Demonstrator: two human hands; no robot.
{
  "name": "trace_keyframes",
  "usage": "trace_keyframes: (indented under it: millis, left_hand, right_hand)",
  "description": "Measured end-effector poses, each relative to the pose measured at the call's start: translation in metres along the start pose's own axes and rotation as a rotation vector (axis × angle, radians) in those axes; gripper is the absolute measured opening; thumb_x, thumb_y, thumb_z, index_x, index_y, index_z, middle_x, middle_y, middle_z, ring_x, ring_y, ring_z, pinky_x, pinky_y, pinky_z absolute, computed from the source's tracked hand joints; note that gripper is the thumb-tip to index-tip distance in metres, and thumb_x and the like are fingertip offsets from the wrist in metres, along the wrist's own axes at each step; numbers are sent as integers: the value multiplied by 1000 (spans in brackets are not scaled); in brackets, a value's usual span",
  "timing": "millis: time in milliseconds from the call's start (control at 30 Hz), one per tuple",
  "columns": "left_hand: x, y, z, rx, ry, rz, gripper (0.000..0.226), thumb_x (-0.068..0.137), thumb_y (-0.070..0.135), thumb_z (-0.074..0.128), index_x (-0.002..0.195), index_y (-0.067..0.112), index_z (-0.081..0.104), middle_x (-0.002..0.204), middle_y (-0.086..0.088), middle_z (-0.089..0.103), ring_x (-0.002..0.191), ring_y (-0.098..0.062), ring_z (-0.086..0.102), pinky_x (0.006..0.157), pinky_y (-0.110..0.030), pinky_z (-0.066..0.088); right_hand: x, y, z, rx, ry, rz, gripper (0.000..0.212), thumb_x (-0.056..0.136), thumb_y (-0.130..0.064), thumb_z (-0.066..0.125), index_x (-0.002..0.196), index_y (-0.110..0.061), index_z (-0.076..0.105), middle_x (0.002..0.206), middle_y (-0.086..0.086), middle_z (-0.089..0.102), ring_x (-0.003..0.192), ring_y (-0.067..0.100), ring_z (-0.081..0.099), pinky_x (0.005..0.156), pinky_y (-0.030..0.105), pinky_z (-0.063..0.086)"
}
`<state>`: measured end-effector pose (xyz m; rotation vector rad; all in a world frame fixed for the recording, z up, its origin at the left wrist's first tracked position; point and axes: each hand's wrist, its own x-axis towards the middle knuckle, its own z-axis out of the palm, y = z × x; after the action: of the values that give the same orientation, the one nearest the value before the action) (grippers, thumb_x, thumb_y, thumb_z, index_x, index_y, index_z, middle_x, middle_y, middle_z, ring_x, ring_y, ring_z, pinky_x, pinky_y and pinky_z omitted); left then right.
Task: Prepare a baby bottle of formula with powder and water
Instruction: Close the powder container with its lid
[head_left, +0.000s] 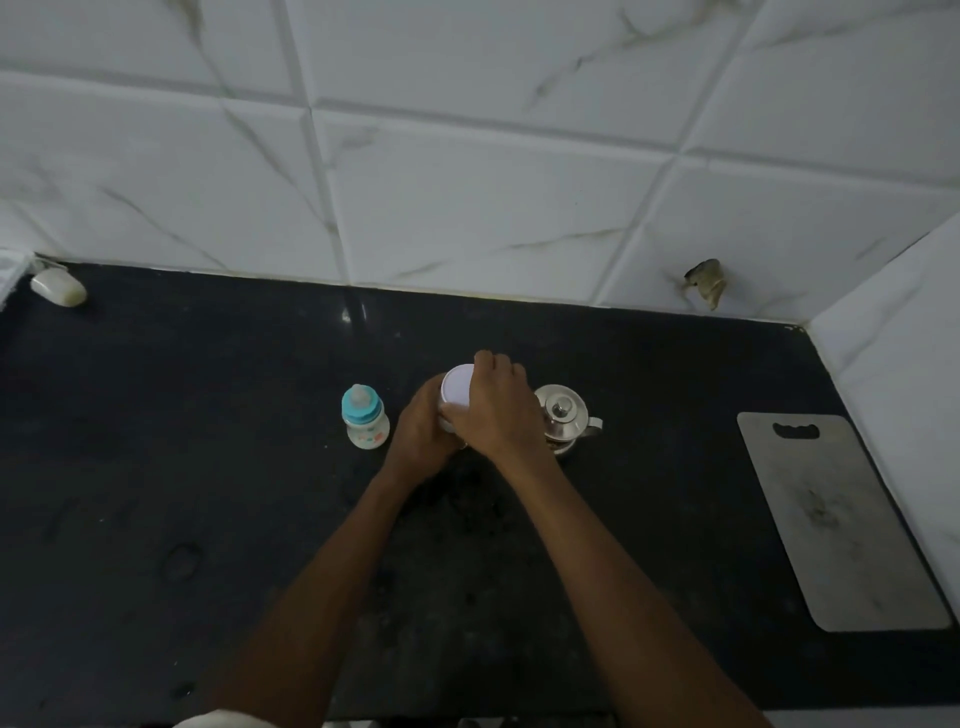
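A small baby bottle (364, 418) with a blue collar and clear teat stands upright on the dark counter (208, 441). Right of it is a round container with a white lid (458, 388), presumably the powder tin. My left hand (422, 431) is wrapped round the container's side. My right hand (498, 405) grips the lid from above, fingers curled over its rim. Most of the container's body is hidden by both hands. A lidded steel jug (563, 415) stands just right of my right hand.
A steel cutting board (831, 519) lies flat at the right, near the side wall. A white soap bar (58, 288) sits at the back left corner. Tiled walls close off the back and right.
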<state>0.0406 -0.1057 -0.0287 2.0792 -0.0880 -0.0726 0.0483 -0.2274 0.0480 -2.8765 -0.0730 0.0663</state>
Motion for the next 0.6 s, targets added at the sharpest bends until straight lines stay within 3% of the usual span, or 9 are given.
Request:
trace_keyframes:
  millis: [67,167,267,333,467,600]
  left_hand:
    - [0,1,-1,-4,-2,-8,74,77,22,84,141,24,46,138,6,57,125,-9,55,106,-34,49]
    - [1,1,-1,-7,-10,-31,80,73,18,86,142,21,45,140,1,56,128,-14,54,108,-41,48]
    - [0,2,-3,-22,-24,-78,88,68,25,89,143,25,43,142,4,54,129,-11,51,108,-36,46]
    - [1,3,-1,-30,-25,-101,91,66,27,91,143,26,43,141,4,55,128,-11,51,106,-31,45]
    - [5,9,2,48,-110,-145,73,84,8,77,147,9,41,150,-10,48,139,-21,45,114,-31,36]
    - [4,10,-1,47,-97,-156,77,80,9,80,146,12,42,147,-9,52,136,-22,48,114,-40,40]
  right_hand:
    - [-1,-1,0,-69,25,7,77,81,-60,71,134,-11,44,130,10,54,112,27,55,82,36,50]
    - [5,8,-12,22,-115,-9,96,76,-57,78,148,-13,32,145,13,42,129,33,46,95,44,48]
    - [17,14,-34,-60,-316,-188,104,78,-27,83,159,-22,19,166,13,13,151,38,20,112,52,39]
    - [25,11,-44,-53,-463,-242,104,79,-10,81,161,-27,20,170,9,8,155,33,10,119,52,32]
    - [36,5,-38,-102,-600,-290,92,82,-8,80,158,-27,31,168,7,21,152,31,25,120,45,31]
    - [28,4,-25,-144,-421,-240,72,86,-28,76,149,-28,42,145,12,44,129,35,48,96,45,50]
